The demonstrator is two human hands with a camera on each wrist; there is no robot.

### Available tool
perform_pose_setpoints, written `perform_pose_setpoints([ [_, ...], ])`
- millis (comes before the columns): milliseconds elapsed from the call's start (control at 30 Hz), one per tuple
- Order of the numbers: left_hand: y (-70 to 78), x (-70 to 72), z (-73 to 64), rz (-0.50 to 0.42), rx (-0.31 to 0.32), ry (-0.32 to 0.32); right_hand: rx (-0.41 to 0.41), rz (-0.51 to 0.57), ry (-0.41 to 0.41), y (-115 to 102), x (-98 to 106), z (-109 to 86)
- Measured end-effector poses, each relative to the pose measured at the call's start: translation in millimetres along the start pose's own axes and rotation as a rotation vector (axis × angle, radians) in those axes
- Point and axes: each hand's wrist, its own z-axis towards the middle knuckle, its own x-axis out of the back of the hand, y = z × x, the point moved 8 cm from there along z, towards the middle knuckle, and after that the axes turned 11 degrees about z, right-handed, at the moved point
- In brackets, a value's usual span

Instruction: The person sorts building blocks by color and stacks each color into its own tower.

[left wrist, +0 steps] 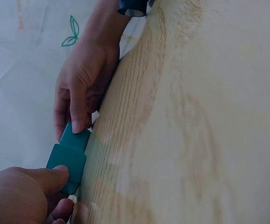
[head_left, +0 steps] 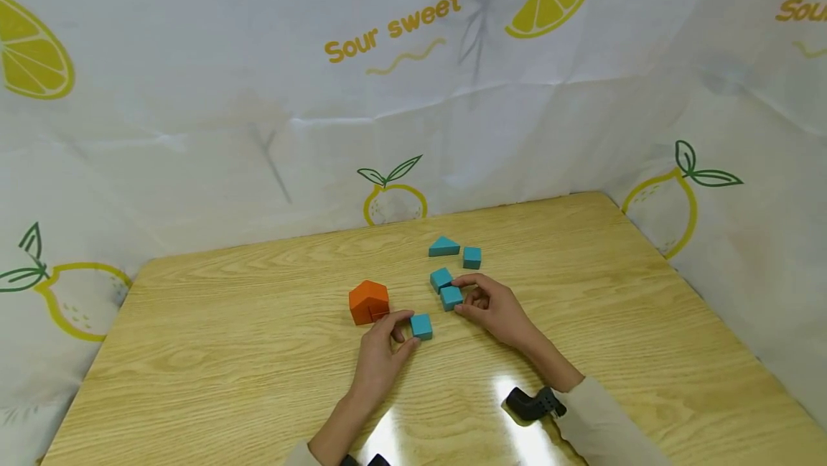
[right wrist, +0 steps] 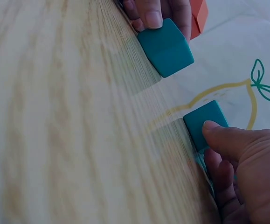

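Observation:
My left hand [head_left: 380,355] pinches a blue cube [head_left: 421,326] between thumb and fingers, low over the wooden table. To its right, my right hand [head_left: 497,309] grips another blue cube [head_left: 451,298] by its sides. A third blue cube [head_left: 441,279] stands right behind that one, close by the right fingertips. In the right wrist view the cube in the left hand [right wrist: 166,49] and the cube under the right thumb [right wrist: 204,122] stand apart, with a gap between them. An orange house-shaped block [head_left: 369,301] sits just beyond the left hand, partly overlapped by its fingers.
Farther back on the table [head_left: 258,351] lie a blue triangular block [head_left: 444,246] and one more blue cube [head_left: 472,258]. A white sheet printed with lemons [head_left: 226,92] hangs behind the table's back edge and along its sides.

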Motion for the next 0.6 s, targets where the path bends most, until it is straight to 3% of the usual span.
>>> perform_pose_setpoints([
  [200,-0.1,1.3,0.4,0.005,-0.004,0.020,-0.026,0.004,-0.005,-27.9,-1.5,-1.7],
  [600,-0.6,0.2,0.1,0.019,0.009,-0.001,-0.040,0.049,-0.003,-29.7,-2.5,-2.3],
])
